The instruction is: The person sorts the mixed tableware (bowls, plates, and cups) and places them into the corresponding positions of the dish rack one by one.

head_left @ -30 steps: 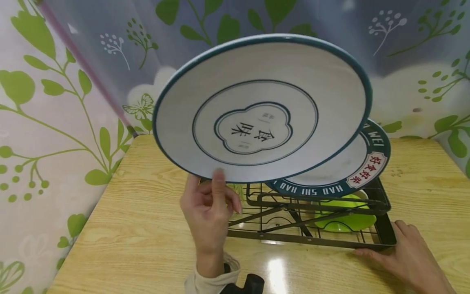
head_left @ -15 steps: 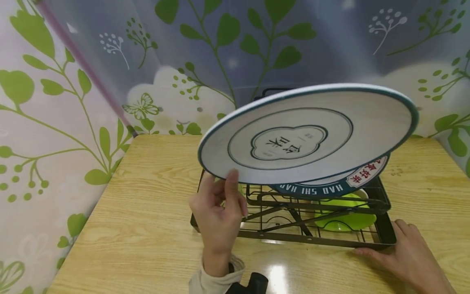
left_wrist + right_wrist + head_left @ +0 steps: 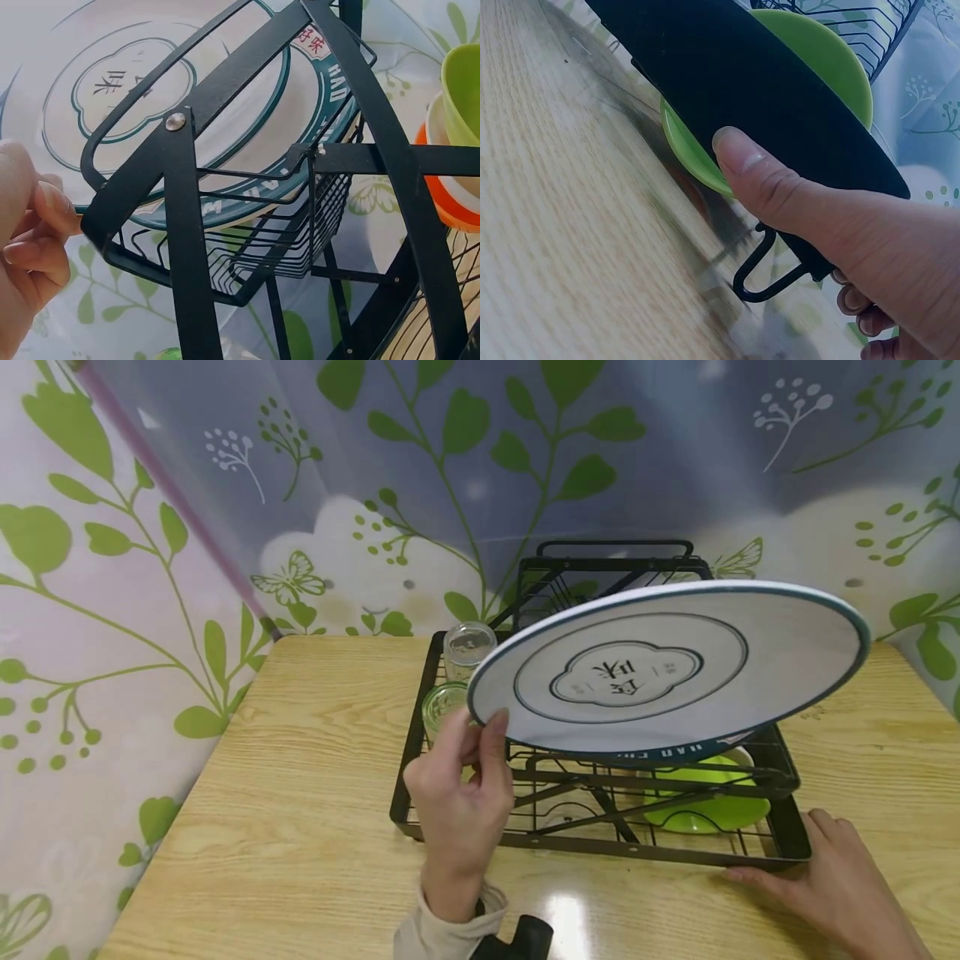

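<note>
My left hand (image 3: 465, 785) pinches the near left edge of a white plate (image 3: 787, 643) with a dark teal rim, between thumb and fingers. The plate tilts over the upper tier of a black two-tier dish rack (image 3: 577, 847). Behind it, a second plate (image 3: 304, 150) with a lettered teal rim leans in that tier, mostly hidden in the head view. My right hand (image 3: 843, 877) grips the rack's near right corner. In the right wrist view its thumb (image 3: 757, 172) lies on the black side wall, with fingers curled beneath.
A clear glass (image 3: 468, 647) and a green-tinted glass (image 3: 444, 697) stand upside down in the rack's left end. A green bowl (image 3: 708, 810) lies low at its right, with an orange bowl (image 3: 446, 196) nearby. A patterned curtain (image 3: 360, 460) hangs behind the wooden table (image 3: 300, 760).
My left hand has brought the plate down and to the right, tipping it flatter over the rack. The glasses and rear tier have come into view. My right hand stays at the corner.
</note>
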The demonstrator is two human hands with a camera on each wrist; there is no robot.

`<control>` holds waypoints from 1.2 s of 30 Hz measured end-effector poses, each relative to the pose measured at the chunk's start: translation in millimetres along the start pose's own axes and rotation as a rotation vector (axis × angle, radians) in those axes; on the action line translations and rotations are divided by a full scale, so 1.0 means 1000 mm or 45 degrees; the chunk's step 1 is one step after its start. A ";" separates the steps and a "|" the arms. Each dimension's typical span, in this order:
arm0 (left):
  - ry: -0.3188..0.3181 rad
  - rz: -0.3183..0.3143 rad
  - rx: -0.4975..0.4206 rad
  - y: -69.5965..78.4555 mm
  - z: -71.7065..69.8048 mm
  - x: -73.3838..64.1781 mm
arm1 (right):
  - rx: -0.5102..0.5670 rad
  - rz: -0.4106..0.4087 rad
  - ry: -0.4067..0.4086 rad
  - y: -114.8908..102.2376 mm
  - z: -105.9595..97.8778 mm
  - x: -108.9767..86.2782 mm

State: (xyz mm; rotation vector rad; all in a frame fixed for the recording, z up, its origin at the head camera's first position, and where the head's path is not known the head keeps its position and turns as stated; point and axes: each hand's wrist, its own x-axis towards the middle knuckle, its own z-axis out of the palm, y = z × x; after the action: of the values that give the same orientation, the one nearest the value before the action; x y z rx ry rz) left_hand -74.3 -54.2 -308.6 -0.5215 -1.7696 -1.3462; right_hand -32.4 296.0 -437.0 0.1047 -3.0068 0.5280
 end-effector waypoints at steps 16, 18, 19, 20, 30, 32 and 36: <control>-0.041 0.211 0.096 -0.001 0.004 0.001 | -0.008 -0.110 0.094 0.000 0.001 0.000; -0.035 0.223 0.105 -0.001 0.005 0.001 | -0.006 -0.104 0.087 0.000 0.002 0.000; -0.034 0.224 0.105 -0.001 0.005 0.001 | -0.005 -0.098 0.084 0.000 0.002 0.000; -0.035 0.222 0.106 -0.001 0.005 0.001 | -0.004 -0.096 0.082 0.000 0.002 0.000; -0.052 0.203 0.122 -0.001 0.005 0.001 | -0.010 -0.108 0.084 0.000 0.002 0.000; -0.057 0.185 0.129 -0.001 0.005 0.001 | -0.007 -0.103 0.084 0.000 0.002 0.000; -0.056 0.150 0.147 0.000 0.006 0.001 | -0.004 -0.106 0.097 0.000 0.002 0.000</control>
State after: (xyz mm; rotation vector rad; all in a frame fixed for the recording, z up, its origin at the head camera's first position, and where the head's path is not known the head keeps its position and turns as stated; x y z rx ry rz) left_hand -77.4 -48.9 -308.6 -0.5860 -1.8107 -1.1525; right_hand -32.3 295.2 -439.1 0.2042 -2.9145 0.5072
